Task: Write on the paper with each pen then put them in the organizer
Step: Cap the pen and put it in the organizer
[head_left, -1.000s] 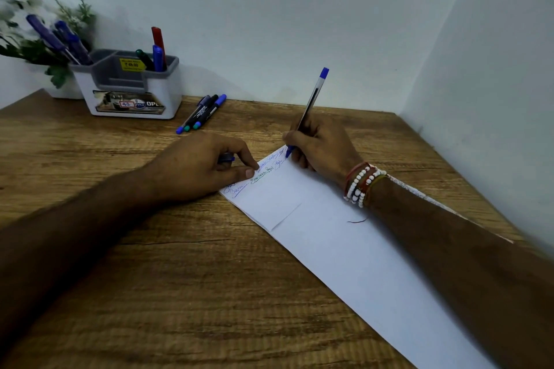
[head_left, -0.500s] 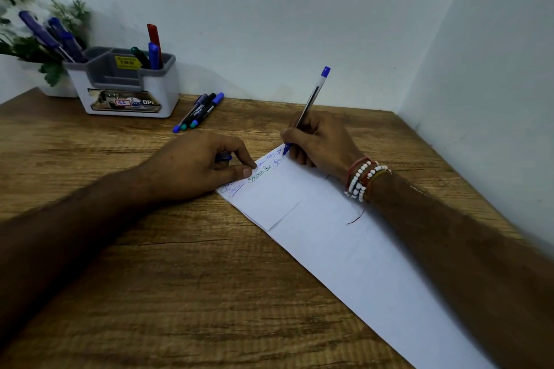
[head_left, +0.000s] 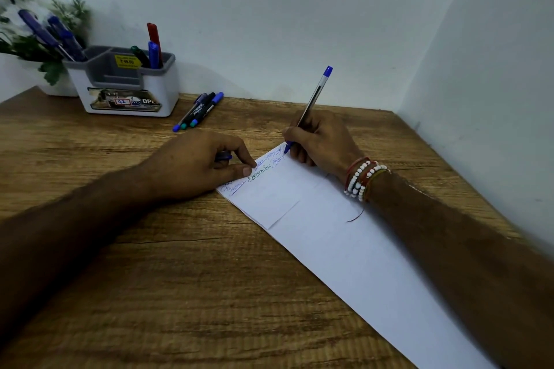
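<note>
A long white paper [head_left: 344, 243] lies slanted across the wooden desk, with blue and green handwriting near its far end. My right hand [head_left: 322, 141] grips a clear blue pen [head_left: 314, 96], its tip touching the paper's far edge. My left hand [head_left: 204, 162] presses down the paper's near corner and holds a small blue pen cap [head_left: 225, 156] between its fingers. Three markers [head_left: 198, 112] lie side by side on the desk behind my left hand. The white and grey organizer [head_left: 129, 90] stands at the back left with several pens in it.
A potted plant [head_left: 36, 39] stands behind the organizer in the left corner. Walls close the desk [head_left: 180, 278] at the back and on the right. Bead bracelets sit on my right wrist.
The pen tip has stayed at the same spot on the paper's far edge with only slight hand motion. My left hand has not moved.
</note>
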